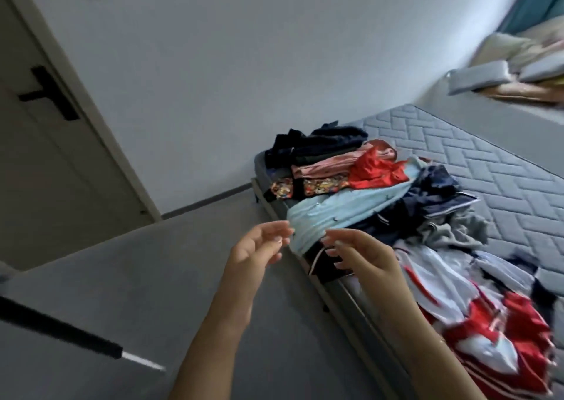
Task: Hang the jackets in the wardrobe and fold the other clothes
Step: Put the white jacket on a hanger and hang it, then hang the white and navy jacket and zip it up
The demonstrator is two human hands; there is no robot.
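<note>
The light blue garment [345,208] lay stretched across the pile on the near corner of the mattress [476,161], its bunched end hanging over the bed edge right between the two hands. The left hand [259,245] was held up just to the left of that bunched end, fingers loosely curled, with the fingertips right at the fabric edge; honestly couldn't tell if it actually touched or pinched anything, the shot was too blurry there. The right hand [363,251] sat just below and to the right of the same end, fingers relaxed and a bit spread, holding nothing as far as I could see.

Around the blue one: a red top [375,170] and a pink piece [323,164] lay behind it, dark navy clothes [314,143] at the far end of the pile, and a colourful patterned piece [308,187] beside them. To the right sat more navy stuff [433,192], a grey garment [451,231] and a red and white jacket [494,332] nearest the camera. A door [45,100] with a black handle stood off to the left, grey floor [122,277] in between.
</note>
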